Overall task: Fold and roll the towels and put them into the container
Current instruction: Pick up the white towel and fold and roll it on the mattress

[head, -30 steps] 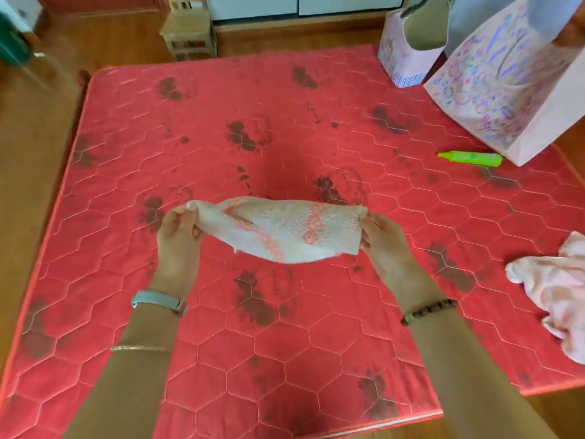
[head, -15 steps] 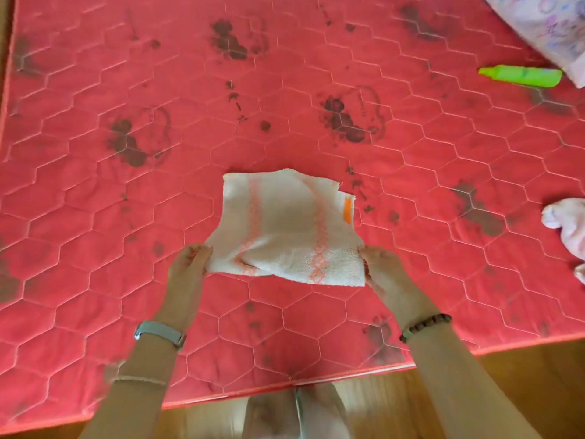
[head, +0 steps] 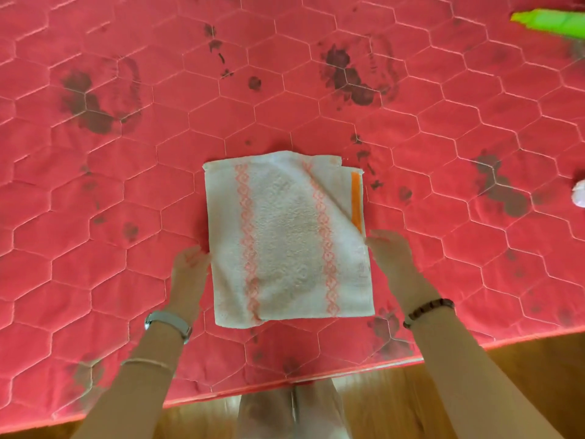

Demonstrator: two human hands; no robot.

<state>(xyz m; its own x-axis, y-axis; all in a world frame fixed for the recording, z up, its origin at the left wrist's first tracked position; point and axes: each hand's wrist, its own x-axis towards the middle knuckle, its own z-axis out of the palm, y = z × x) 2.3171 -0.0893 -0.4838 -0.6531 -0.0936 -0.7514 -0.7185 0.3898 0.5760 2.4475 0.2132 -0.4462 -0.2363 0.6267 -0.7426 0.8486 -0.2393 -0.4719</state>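
Towel (head: 285, 242), one, lies folded flat on the red mat (head: 126, 153) near its front edge. Two hands meet it: left hand (head: 190, 264) at its left side, right hand (head: 391, 253) at its right; pinching or merely touching, I cannot tell. One green marker (head: 550, 22) lies well apart.

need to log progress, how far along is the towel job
Done: one towel lies folded flat on the red mat. In hand: left hand and right hand are at its side edges. Left: rolling it, the pink cloth at the right; no container in view.
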